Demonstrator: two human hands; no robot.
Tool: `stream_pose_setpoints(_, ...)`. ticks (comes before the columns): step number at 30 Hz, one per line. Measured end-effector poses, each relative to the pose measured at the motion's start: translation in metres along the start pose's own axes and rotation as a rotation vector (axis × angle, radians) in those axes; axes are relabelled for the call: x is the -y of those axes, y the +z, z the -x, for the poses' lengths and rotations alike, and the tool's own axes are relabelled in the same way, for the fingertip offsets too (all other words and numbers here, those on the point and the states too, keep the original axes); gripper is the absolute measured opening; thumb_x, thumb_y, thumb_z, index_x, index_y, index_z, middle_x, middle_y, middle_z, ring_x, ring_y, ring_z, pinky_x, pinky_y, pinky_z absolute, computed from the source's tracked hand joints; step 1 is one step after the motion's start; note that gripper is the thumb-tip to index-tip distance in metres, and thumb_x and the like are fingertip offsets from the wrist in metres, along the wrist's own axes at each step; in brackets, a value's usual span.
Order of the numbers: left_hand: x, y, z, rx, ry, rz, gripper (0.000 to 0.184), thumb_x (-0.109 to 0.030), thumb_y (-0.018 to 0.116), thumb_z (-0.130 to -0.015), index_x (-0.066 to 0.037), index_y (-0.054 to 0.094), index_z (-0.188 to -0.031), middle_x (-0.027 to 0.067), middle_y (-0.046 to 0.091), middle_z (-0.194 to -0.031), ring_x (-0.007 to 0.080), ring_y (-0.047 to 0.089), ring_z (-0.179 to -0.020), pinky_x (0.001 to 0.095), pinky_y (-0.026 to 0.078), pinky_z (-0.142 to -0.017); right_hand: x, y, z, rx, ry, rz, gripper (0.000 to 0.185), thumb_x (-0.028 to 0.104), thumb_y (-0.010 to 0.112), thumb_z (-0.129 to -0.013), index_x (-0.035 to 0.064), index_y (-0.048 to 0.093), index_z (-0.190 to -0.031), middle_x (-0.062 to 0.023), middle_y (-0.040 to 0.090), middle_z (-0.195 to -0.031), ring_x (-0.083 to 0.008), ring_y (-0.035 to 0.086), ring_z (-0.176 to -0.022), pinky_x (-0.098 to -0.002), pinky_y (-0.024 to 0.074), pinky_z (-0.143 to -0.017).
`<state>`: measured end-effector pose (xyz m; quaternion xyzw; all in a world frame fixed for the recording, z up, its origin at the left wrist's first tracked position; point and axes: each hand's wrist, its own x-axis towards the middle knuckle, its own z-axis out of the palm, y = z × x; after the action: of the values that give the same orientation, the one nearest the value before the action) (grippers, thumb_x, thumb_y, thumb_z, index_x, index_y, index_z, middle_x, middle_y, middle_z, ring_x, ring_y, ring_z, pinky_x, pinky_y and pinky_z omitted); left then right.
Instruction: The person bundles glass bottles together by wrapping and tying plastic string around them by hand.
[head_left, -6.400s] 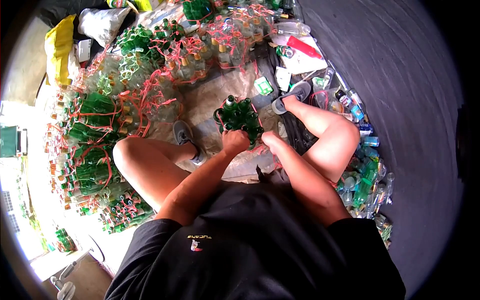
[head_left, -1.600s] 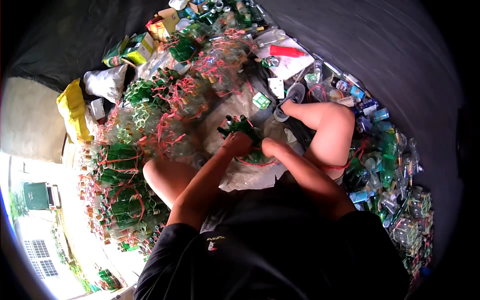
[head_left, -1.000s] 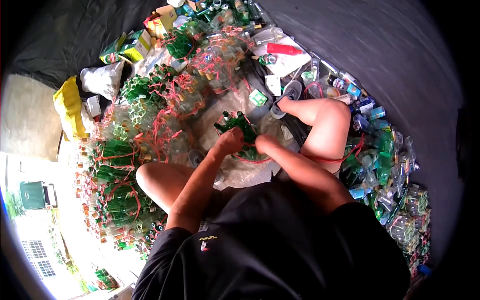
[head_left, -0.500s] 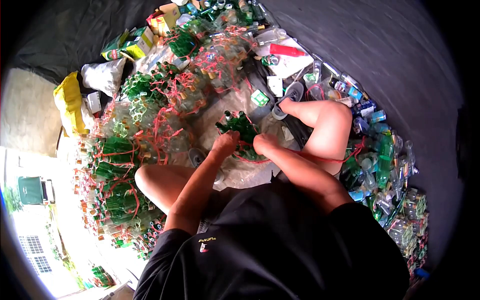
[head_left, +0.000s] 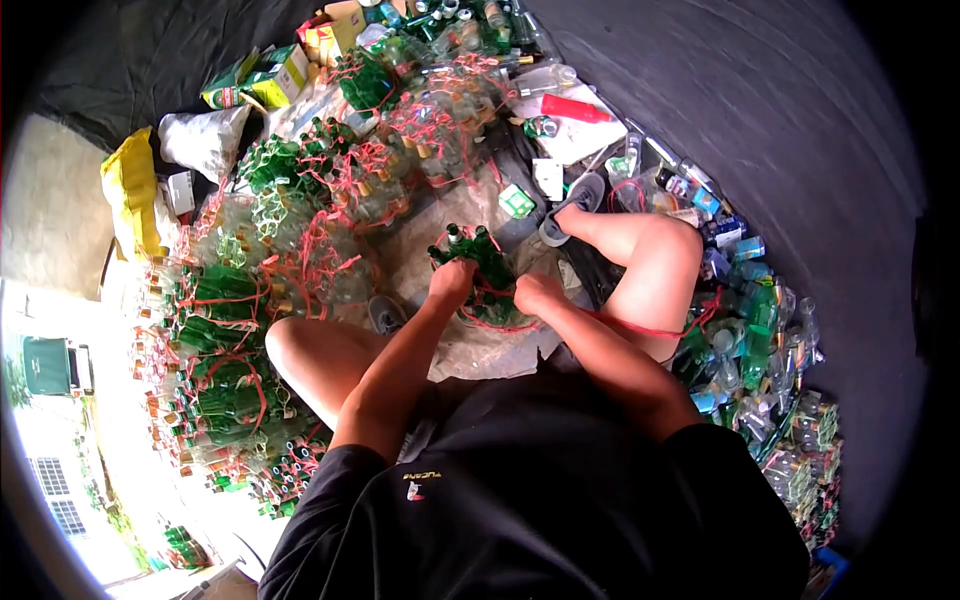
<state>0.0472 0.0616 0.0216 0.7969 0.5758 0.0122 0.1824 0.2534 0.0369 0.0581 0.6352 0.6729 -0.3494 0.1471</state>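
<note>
A small cluster of green glass bottles (head_left: 488, 262) stands upright on the ground sheet between my legs. Red plastic string (head_left: 505, 326) loops round its lower part, and more of it runs out past my right forearm across the thigh. My left hand (head_left: 455, 282) is closed against the near left side of the bottles; what its fingers grip is hidden. My right hand (head_left: 540, 293) makes a fist at the cluster's right side, with the string at it.
Tied bundles of green bottles (head_left: 225, 345) and clear bottles (head_left: 345, 265) crowd the left. Loose bottles and cans (head_left: 745, 320) heap up at the right along a dark wall sheet (head_left: 780, 130). A yellow sack (head_left: 135, 195), a white sack (head_left: 205, 140) and cartons (head_left: 275, 78) lie at the back left.
My right hand has shifted slightly right and down, and my left hand slightly up. The bottle cluster stays in about the same place. The whole view has tilted a little.
</note>
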Motion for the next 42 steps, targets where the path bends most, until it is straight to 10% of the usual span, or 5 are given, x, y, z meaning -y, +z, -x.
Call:
stream_pose_setpoints(20, -0.021, -0.010, -0.028, 0.096, -0.235, -0.154, 0.015, -0.026, 0.064, -0.082, -0.016, 0.072, -0.090, 0.0138, 0.070, -0.089, 0.0297, 0.069, -0.085, 0.0421, 0.056, -0.071, -0.013, 0.051, -0.025, 0.085, -0.192, 0.279, 0.025, 0.011, 0.059, -0.078, 0.0069, 0.072, -0.098, -0.0164, 0.070, -0.101, -0.0345, 0.068, -0.093, -0.0453, 0.0552, -0.072)
stream_pose_setpoints(30, -0.013, 0.003, -0.034, 0.144, 0.000, 0.029, 0.027, -0.015, 0.057, -0.082, -0.026, 0.073, -0.101, 0.0090, 0.071, -0.095, 0.0293, 0.067, -0.093, 0.0396, 0.054, -0.080, -0.017, 0.065, -0.029, -0.015, -0.140, 0.203, 0.023, 0.014, 0.054, -0.082, 0.0098, 0.072, -0.095, -0.0154, 0.071, -0.099, -0.0326, 0.068, -0.093, -0.0450, 0.0548, -0.072)
stream_pose_setpoints(39, 0.004, 0.028, -0.063, 0.353, -0.094, 0.227, 0.018, -0.017, 0.062, -0.082, -0.013, 0.071, -0.097, 0.0135, 0.069, -0.094, 0.0325, 0.067, -0.090, 0.0429, 0.055, -0.076, -0.023, 0.081, -0.036, -0.122, -0.195, 0.180, 0.020, 0.015, 0.056, -0.080, 0.0090, 0.074, -0.085, -0.0149, 0.072, -0.088, -0.0335, 0.070, -0.084, -0.0454, 0.0545, -0.063)
stream_pose_setpoints(42, -0.008, 0.027, -0.060, 0.089, -0.204, 0.158, 0.015, -0.017, 0.062, -0.078, -0.007, 0.070, -0.087, 0.0175, 0.067, -0.086, 0.0355, 0.066, -0.083, 0.0449, 0.052, -0.073, -0.020, 0.080, -0.034, -0.132, -0.194, 0.193, 0.021, 0.016, 0.055, -0.082, 0.0101, 0.075, -0.085, -0.0133, 0.072, -0.089, -0.0320, 0.070, -0.084, -0.0444, 0.0546, -0.062)
